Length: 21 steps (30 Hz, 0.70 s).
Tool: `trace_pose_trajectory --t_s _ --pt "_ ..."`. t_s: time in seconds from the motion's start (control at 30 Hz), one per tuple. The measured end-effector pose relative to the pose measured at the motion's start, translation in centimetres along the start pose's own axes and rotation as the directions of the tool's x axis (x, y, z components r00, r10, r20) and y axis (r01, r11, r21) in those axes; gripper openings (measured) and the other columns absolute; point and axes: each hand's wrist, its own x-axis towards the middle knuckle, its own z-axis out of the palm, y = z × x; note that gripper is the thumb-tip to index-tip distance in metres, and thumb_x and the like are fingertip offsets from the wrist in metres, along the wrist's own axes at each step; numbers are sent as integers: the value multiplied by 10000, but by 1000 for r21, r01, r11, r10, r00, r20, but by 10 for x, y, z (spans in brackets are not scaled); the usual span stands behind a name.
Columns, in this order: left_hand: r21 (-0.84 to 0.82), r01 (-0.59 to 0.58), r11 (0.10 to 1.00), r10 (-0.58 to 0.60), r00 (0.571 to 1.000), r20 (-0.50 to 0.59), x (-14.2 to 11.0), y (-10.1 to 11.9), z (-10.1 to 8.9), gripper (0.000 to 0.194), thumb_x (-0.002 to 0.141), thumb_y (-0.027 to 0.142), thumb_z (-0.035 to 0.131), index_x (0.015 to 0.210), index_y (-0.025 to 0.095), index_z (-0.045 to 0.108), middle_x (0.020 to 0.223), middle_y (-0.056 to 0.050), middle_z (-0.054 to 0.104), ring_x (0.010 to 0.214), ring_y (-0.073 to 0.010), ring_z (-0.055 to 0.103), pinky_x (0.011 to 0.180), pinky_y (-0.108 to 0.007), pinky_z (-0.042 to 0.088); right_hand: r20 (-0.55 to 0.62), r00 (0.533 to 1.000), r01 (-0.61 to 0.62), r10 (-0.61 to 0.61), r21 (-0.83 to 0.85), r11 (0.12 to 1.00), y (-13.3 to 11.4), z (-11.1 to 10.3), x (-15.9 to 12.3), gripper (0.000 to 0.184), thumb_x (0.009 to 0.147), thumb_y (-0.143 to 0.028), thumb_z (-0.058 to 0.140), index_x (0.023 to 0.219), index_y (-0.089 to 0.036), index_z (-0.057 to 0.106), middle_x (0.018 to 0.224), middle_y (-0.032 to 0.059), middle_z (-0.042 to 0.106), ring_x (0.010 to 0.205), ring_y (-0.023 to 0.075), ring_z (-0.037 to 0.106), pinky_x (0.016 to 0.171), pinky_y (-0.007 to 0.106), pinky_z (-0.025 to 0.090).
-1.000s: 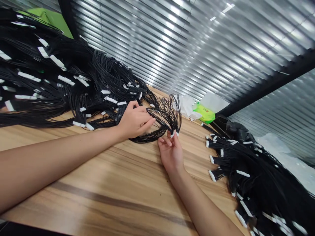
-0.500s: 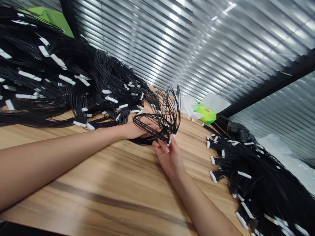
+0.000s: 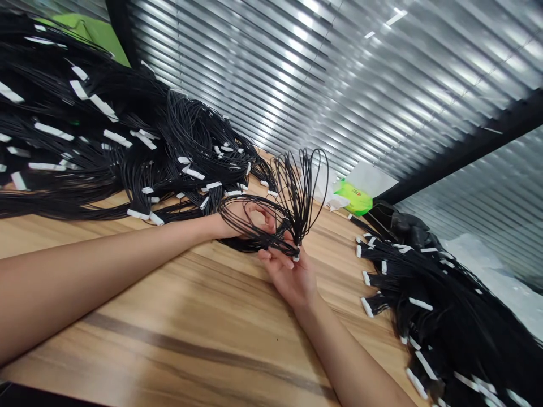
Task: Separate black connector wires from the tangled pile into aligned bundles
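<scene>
A bundle of thin black wires (image 3: pixel 297 192) fans out into long loops above the table, its ends gathered at a small white connector (image 3: pixel 296 258). My right hand (image 3: pixel 286 271) pinches that gathered end between thumb and fingers. My left hand (image 3: pixel 250 219) sits inside the lower loops, fingers curled on wires, partly hidden behind the strands. A large heap of black wires with white connectors (image 3: pixel 127 158) lies just beyond my left wrist. A second heap (image 3: pixel 445 322) lies to the right of my right hand.
Both heaps rest on a wood-grain table (image 3: pixel 190 328). Crumpled white tissue (image 3: pixel 326 189) and a green packet (image 3: pixel 355 198) stand at its far edge, before metal window blinds (image 3: pixel 275 85). A black bag (image 3: pixel 409 223) lies behind the right heap.
The wire loops have spread wider and risen around my left hand, which has moved in among them. My right hand has stayed near the same spot, still pinching the connector end.
</scene>
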Motion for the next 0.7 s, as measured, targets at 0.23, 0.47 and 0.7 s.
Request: trace_pose_trajectory --t_s 0.23,0.47,0.7 --pt "283 -33 959 21 999 44 4 -10 -9 159 786 301 591 822 188 697 853 -3 695 818 -173 606 814 -300 472 29 999 -37 40 -90 995 0 -3 -2 206 680 -351 804 656 -236 635 444 -110 398 491 78 366 735 278 450" --pt "-201 -117 972 -1 862 -507 6 -17 -9 143 701 239 676 699 163 555 686 39 602 682 -112 556 677 -242 462 -46 999 11 -12 -28 1000 -1 -3 1 186 686 -303 798 684 -239 624 517 -120 496 482 65 358 757 300 460" --pt "-449 -25 893 -143 931 -336 6 -17 -9 222 641 263 703 805 119 662 688 -12 677 651 -151 604 668 -305 497 -185 981 51 -64 -73 996 1 -2 7 254 755 -310 732 634 -212 531 542 -108 497 481 70 338 682 285 454"
